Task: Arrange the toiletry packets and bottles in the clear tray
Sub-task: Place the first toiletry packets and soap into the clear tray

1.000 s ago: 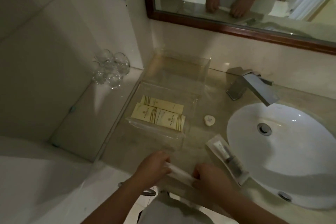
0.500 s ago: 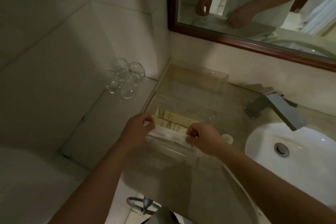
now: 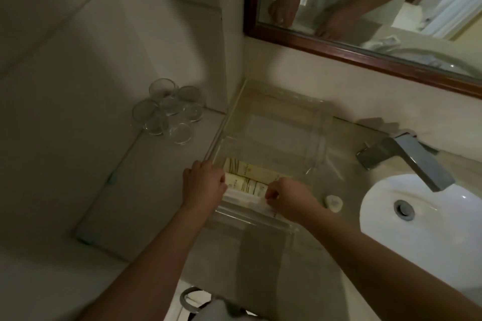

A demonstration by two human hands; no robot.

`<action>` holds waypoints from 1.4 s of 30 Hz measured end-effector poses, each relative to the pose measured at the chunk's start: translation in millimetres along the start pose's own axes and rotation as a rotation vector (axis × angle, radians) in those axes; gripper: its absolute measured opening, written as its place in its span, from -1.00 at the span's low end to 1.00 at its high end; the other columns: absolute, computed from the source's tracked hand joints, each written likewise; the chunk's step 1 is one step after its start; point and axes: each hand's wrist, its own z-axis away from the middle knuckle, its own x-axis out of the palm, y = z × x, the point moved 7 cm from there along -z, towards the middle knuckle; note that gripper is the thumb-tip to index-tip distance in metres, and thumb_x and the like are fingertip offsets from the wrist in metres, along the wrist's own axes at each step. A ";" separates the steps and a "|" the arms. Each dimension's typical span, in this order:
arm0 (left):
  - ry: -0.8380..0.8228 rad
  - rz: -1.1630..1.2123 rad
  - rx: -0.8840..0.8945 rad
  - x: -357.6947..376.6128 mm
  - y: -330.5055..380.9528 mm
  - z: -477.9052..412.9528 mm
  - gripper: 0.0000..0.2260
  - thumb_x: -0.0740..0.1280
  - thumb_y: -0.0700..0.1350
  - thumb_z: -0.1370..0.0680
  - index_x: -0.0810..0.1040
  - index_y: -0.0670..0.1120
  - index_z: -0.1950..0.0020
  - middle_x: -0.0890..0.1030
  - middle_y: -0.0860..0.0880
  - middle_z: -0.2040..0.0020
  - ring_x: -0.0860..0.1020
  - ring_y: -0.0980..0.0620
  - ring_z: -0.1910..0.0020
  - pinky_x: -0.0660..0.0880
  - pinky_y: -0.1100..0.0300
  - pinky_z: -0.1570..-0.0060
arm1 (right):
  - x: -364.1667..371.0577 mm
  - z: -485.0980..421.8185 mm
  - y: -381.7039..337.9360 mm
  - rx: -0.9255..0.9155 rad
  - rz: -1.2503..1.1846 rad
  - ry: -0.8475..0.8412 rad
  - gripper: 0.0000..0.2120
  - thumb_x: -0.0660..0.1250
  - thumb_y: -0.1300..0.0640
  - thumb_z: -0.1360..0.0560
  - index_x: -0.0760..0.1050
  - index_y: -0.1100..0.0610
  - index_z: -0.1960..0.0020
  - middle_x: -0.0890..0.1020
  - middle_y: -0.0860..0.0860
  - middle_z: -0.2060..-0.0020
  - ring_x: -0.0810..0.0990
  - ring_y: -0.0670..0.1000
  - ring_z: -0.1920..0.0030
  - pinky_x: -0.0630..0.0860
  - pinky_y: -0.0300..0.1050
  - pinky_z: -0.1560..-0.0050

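Note:
A clear tray point(image 3: 317, 143) stands on the beige counter against the wall, left of the sink. Two cream packets point(image 3: 250, 168) with gold stripes lie side by side in its near half. A long white packet point(image 3: 247, 198) lies across the tray's near part, just in front of the cream ones. My left hand point(image 3: 204, 186) pinches its left end and my right hand point(image 3: 288, 197) pinches its right end. Both hands reach over the tray's front wall. The packet's ends are hidden under my fingers.
Several drinking glasses point(image 3: 167, 112) stand upside down on the tiled ledge to the left. A small round soap point(image 3: 333, 203) lies on the counter right of the tray. The chrome tap point(image 3: 407, 157) and white basin point(image 3: 422, 229) are at the right. A framed mirror point(image 3: 365, 8) hangs above.
Both hands carried the white packet from the counter's front edge forward into the tray. In the last half second it has sunk a little lower behind the front wall.

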 end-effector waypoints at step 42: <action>-0.003 0.372 0.077 31.6 137.8 64.8 -0.88 0.27 -0.10 -0.50 0.56 -0.06 0.02 0.55 -0.02 0.04 0.48 0.02 0.01 0.48 0.09 0.02 | -44.5 66.6 125.4 0.040 -0.210 0.429 -0.71 0.36 -0.06 -0.47 0.47 -0.01 -0.14 0.53 -0.05 0.02 0.53 -0.04 0.09 0.51 -0.10 0.11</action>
